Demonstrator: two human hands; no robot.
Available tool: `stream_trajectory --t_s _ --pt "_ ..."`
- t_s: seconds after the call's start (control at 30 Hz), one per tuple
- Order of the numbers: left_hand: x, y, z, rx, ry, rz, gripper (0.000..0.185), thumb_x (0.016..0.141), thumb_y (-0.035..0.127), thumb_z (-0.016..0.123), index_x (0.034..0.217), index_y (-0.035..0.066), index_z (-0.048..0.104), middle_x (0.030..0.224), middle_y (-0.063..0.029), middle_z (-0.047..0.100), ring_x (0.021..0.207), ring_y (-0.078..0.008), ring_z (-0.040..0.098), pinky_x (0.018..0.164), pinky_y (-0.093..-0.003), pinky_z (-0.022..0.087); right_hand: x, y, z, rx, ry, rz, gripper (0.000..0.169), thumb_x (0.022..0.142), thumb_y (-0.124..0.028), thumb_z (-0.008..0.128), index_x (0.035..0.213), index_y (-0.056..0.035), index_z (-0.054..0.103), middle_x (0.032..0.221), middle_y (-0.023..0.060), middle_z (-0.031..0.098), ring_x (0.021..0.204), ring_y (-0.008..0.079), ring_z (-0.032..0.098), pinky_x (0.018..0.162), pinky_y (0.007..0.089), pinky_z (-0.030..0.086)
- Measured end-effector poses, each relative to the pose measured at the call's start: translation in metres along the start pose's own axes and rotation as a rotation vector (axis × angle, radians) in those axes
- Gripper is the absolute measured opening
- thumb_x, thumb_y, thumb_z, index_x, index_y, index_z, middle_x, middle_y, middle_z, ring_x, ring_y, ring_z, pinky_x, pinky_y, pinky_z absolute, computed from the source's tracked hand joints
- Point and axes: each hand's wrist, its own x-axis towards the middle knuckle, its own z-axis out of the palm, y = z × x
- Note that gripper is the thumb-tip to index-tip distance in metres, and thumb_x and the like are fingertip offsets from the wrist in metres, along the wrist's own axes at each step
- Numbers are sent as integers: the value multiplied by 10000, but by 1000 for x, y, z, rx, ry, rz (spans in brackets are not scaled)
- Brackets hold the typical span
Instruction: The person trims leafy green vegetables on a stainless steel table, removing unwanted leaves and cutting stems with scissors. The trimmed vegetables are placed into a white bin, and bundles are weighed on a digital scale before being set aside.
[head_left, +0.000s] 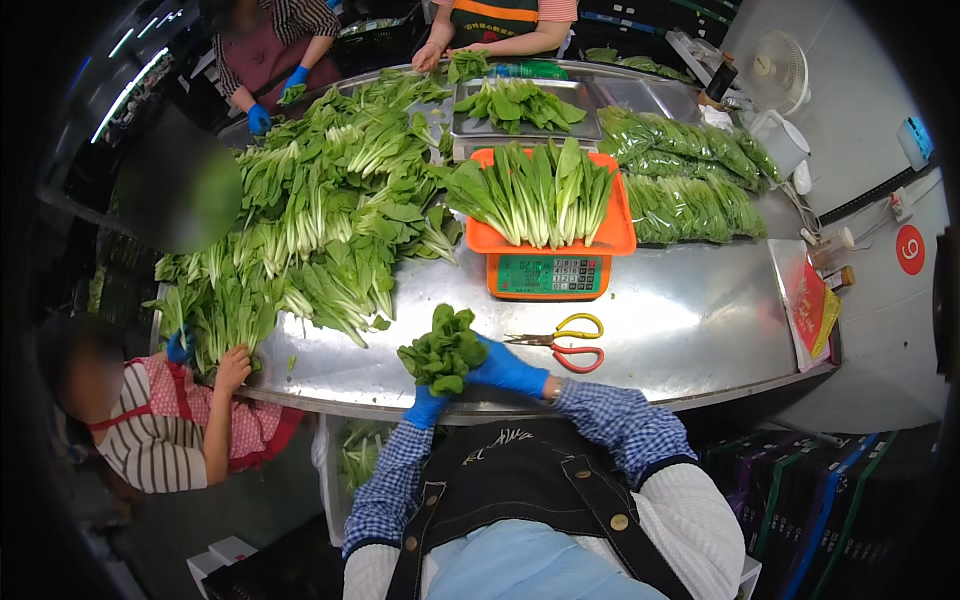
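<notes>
A bunch of leafy greens (442, 351) is held upright over the table's near edge, its leaves towards me. My left hand (426, 407), in a blue glove, grips it from below; the leaves hide most of the fingers. From the right, my right hand (508, 367), also blue-gloved, closes around the bunch's side. Scissors (555, 341) with one yellow and one red handle lie just beyond my right hand. Farther off, an orange tray (626, 225) of greens with white stalks (551, 195) rests on a digital scale (549, 276).
Loose greens (322, 202) are heaped across the left of the metal table (675, 322). Bagged greens (694, 206) lie at right, near a fan (780, 71). A second scale (592, 129) stands behind the tray. Co-workers' hands (234, 367) work at left and at the far side.
</notes>
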Motion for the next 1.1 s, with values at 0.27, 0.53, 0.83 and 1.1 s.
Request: stream_trajectory --t_s 0.27,0.53,0.83,1.1 --pt "19 15 -4 -172 76 -178 492 807 109 560 1251 25 364 1235 -136 430 1123 -234 433 935 -364 365 19 10 24 32 67 122 729 731 -352 668 1285 -25 325 1196 160 494 1089 214 477 908 313 389" --pt "72 69 -23 -1374 115 -699 385 753 33 616 1112 14 479 1026 -87 556 897 -180 561 751 -289 479 6 -42 -21 -36 372 165 528 741 -297 673 1157 -37 478 1093 97 545 941 166 553 777 278 462" --pt "165 137 -36 -1350 102 -621 400 745 51 638 1111 11 481 1026 -84 553 904 -187 563 770 -303 473 27 -99 -185 -660 986 136 361 727 -300 658 954 -70 500 722 107 573 565 281 555 520 375 438" --pt "250 194 -23 -1183 -150 -637 268 765 194 625 934 -13 613 857 -97 625 746 -174 605 669 -269 486 16 -51 -232 -764 933 109 168 764 -181 558 887 -79 507 713 144 581 629 345 563 545 413 440"
